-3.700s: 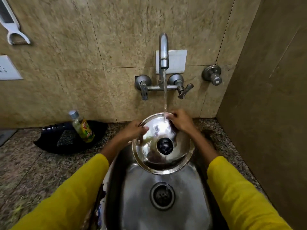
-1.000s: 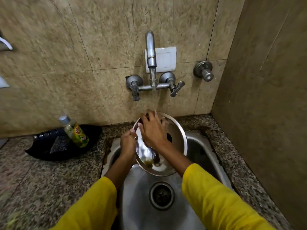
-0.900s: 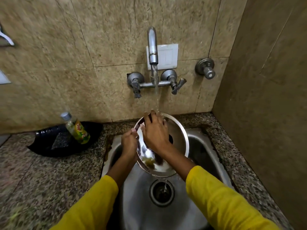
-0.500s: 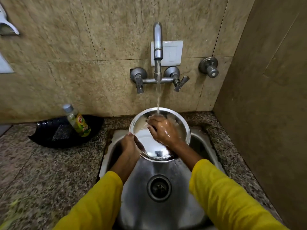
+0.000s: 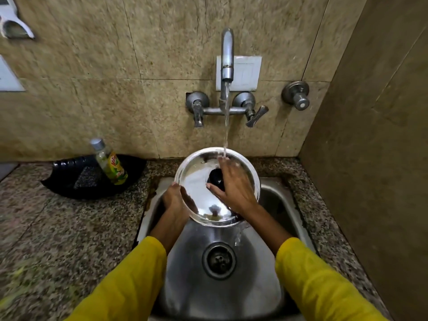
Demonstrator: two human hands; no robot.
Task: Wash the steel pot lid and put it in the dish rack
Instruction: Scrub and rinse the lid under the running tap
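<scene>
The round steel pot lid [image 5: 199, 181] is held over the steel sink [image 5: 273, 200], tilted toward me, its black knob [image 5: 216, 178] facing up. My left hand [image 5: 174, 200] grips its left rim from below. My right hand [image 5: 232, 185] lies spread on the lid's top, fingers around the knob. Water from the tap [image 5: 227, 56] falls onto the far edge of the lid and my right fingertips, then runs off the near rim into the basin. No dish rack is in view.
A black tray [image 5: 69, 181] with a small green-labelled bottle [image 5: 110, 163] sits on the granite counter [image 5: 58, 228] to the left. The drain [image 5: 218, 260] lies below the lid. A brown wall [image 5: 370, 158] closes the right side. Tap handles [image 5: 252, 110] stick out above.
The lid was turned: its hollow underside faced up half a second ago, now the knob side does. My right hand moved from inside the lid onto its top by the knob.
</scene>
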